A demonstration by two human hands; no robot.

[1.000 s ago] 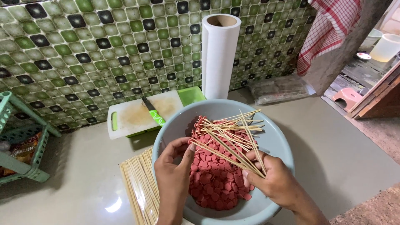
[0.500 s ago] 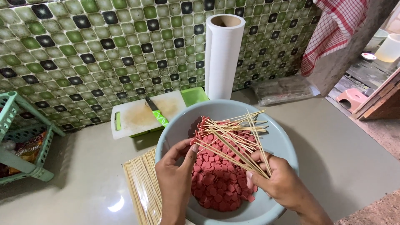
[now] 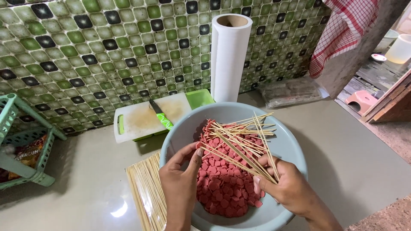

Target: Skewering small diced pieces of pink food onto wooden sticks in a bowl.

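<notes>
Your right hand grips skewers over bowl of red slices; left hand pinches at skewer tips.

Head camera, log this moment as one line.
right hand: holds skewers | left hand: pinches one skewer end | below: bowl of red slices

The bowl sits on the tabletop with sausage slices in it. Skewers fan above the slices. A skewer pack lies left of the bowl. Behind it lie a board with a knife on it and a roll standing at the wall. A rack stands far left.
</notes>
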